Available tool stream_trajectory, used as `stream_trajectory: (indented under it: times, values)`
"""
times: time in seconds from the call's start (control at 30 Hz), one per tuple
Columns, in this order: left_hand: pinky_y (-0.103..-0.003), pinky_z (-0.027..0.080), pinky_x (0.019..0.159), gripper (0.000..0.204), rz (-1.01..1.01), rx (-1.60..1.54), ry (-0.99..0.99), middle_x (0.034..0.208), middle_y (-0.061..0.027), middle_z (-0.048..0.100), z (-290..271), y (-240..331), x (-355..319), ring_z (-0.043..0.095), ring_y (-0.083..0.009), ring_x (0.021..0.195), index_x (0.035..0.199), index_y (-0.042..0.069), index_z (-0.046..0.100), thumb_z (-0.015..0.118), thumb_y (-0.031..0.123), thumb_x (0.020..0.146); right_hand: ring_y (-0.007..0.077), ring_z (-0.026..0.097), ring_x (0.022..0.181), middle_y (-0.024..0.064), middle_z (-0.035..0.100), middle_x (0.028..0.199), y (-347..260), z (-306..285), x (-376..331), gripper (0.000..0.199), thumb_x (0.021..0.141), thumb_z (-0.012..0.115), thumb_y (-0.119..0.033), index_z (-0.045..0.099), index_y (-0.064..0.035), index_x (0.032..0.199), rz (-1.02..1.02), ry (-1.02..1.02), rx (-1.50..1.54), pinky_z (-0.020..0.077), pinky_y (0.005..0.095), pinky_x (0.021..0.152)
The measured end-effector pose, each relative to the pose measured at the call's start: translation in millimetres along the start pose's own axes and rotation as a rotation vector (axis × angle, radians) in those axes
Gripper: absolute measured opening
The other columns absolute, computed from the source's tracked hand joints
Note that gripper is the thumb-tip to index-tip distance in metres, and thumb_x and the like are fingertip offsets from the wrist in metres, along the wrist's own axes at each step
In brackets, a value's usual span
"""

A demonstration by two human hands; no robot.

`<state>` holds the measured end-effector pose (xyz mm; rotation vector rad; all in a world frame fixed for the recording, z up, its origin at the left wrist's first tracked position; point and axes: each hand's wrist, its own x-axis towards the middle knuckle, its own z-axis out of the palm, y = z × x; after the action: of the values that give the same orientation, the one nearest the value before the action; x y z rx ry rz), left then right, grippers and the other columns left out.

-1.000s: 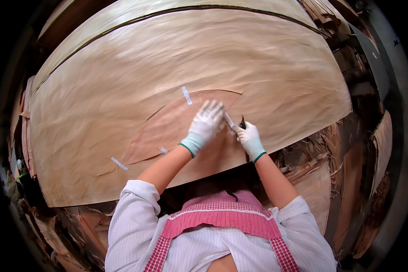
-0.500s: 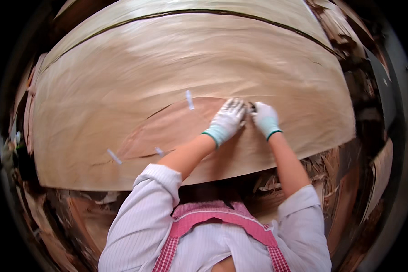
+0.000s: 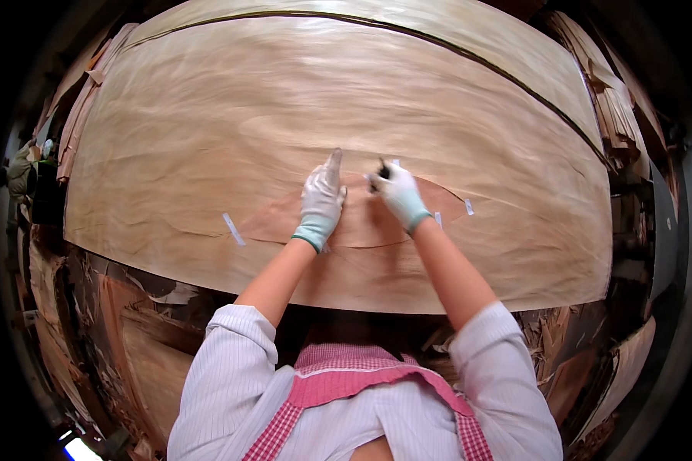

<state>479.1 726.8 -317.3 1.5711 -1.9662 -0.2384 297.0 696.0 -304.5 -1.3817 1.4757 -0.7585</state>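
Observation:
A large tan wood veneer sheet [image 3: 207,138] lies before me. Set into its near half is a pinkish, pointed-oval veneer patch [image 3: 361,227], with short pale tape strips around its edge, among them a left strip [image 3: 234,229] and a right strip [image 3: 470,207]. My left hand [image 3: 323,198], in a white glove with a mint cuff, rests on the patch's upper left part, index finger stretched toward the far side. Just right of it, my gloved right hand [image 3: 401,194] grips a small black tool [image 3: 382,170] over the patch's upper edge. The tool's kind is not clear.
A dark line [image 3: 361,17] crosses the far part of the sheet. Stacked veneer pieces [image 3: 603,92] hang at the right, with more folded sheets [image 3: 92,100] at the left. Torn veneer scraps [image 3: 550,338] lie below the near edge.
Both hands have moved left along the patch, from its right end toward its middle. They are farther apart, and tape at the right end now shows. The view has turned somewhat.

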Motion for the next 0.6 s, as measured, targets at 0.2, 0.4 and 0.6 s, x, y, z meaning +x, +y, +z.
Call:
stream_trajectory:
  times: [0.2,0.4,0.6]
  values:
    - [-0.044,0.046,0.091,0.065,0.18,0.11,-0.122,0.093,-0.0126,0.064,-5,-20,14,0.058,-0.0336,0.095,0.141,0.009,0.038,0.062,0.008,0.081,0.0335,0.064,0.103,0.0202,0.067,0.107,-65,35,36,0.034,0.083,0.065,-0.035,0.072,-0.0058,0.099,0.337,-0.099,-0.72,0.0526,0.0413,0.085]
    - [-0.045,0.04,0.1,0.05,0.015,-0.021,0.161,0.114,-0.0159,0.062,-62,-63,-19,0.054,-0.0341,0.111,0.132,0.008,0.05,0.06,0.005,0.083,0.0193,0.061,0.062,0.0115,0.064,0.073,-7,-22,-65,0.024,0.086,0.065,-0.023,0.064,0.0005,0.086,0.078,0.048,-0.25,0.0493,0.0367,0.061]
    - [-0.046,0.034,0.107,0.041,-0.076,0.146,0.187,0.122,-0.0136,0.059,-75,-72,-71,0.051,-0.0313,0.119,0.123,0.006,0.056,0.061,0.009,0.082,0.0145,0.056,0.063,0.0096,0.058,0.068,8,-1,-69,0.021,0.088,0.065,-0.019,0.06,0.0013,0.088,-0.003,0.268,-0.09,0.0451,0.0327,0.059]
